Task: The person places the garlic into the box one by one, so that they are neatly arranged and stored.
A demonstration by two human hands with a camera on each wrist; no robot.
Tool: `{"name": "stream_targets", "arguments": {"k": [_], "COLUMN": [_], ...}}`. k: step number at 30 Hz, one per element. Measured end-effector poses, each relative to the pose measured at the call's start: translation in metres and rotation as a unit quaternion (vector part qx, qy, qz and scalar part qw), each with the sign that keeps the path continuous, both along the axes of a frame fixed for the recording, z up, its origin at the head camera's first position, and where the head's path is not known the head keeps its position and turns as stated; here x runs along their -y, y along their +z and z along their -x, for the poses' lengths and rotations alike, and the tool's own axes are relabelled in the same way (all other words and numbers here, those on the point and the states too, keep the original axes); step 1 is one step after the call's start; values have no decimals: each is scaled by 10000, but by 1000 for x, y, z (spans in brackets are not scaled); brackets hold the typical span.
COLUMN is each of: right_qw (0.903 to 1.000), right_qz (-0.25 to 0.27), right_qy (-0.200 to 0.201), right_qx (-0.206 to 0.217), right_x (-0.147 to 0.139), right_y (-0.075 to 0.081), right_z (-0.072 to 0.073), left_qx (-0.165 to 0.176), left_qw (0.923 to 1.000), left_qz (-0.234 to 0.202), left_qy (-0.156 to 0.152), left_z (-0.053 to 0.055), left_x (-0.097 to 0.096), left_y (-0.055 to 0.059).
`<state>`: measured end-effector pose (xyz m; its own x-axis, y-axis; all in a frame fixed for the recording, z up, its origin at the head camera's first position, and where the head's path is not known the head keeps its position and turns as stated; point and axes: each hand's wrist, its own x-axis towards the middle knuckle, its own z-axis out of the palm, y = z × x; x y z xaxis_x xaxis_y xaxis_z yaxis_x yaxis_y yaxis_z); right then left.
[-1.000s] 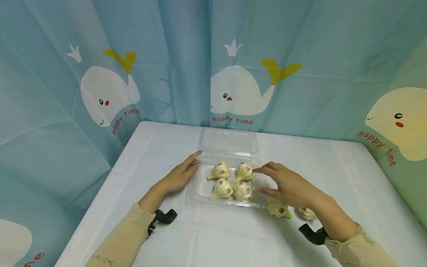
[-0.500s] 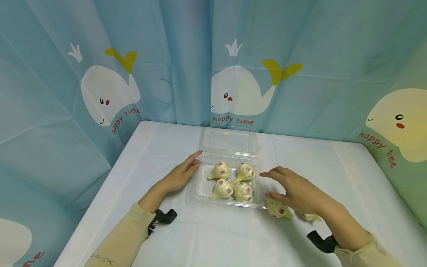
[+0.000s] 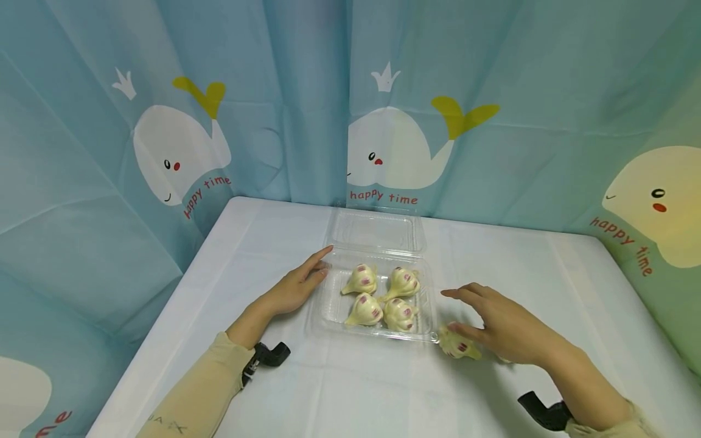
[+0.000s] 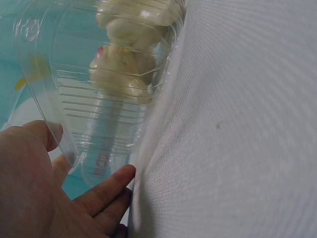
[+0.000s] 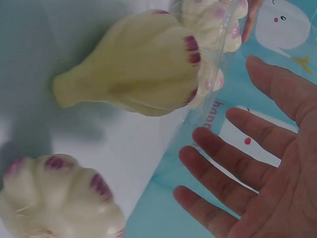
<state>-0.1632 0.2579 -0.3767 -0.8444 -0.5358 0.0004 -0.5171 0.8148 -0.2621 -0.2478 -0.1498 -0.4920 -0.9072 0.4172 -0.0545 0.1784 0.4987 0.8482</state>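
Observation:
In the head view a transparent plastic box (image 3: 336, 307) stands on the table, holding several garlic bulbs (image 3: 361, 278) with purple marks. My left hand (image 3: 290, 292) touches the box's left side with extended fingers; the left wrist view shows fingertips at its rim and wall. To the right of the box my right hand (image 3: 504, 319) hovers with spread fingers and holds nothing. Below it lies a garlic bulb (image 3: 457, 344), partly covered by the thumb. Another loose garlic bulb (image 5: 62, 198) shows in the right wrist view; the right hand hides most of it in the head view.
The box's hinged clear lid (image 3: 378, 231) lies folded back toward the curtain. A white cloth covers the table (image 3: 361, 389). A blue curtain (image 3: 306, 121) with whale prints hangs behind the far table edge.
My right hand has drawn back from the bulbs in the box, moving right and nearer, over the loose garlic bulbs. The left hand stays at the box's side.

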Motion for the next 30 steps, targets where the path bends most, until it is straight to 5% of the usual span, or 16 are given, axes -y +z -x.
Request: {"name": "stream_targets", "arguments": {"k": [30], "right_qw": [9954], "right_qz": [25], "right_qy": [-406], "right_qx": [864], "right_x": [-11], "right_y": [-25], "right_z": [-11], "left_qx": [53], "left_qw": [10000], "left_qz": [-31], "left_qy": [-11], "left_z": [0], "left_x": [0], "left_y": [2]}}
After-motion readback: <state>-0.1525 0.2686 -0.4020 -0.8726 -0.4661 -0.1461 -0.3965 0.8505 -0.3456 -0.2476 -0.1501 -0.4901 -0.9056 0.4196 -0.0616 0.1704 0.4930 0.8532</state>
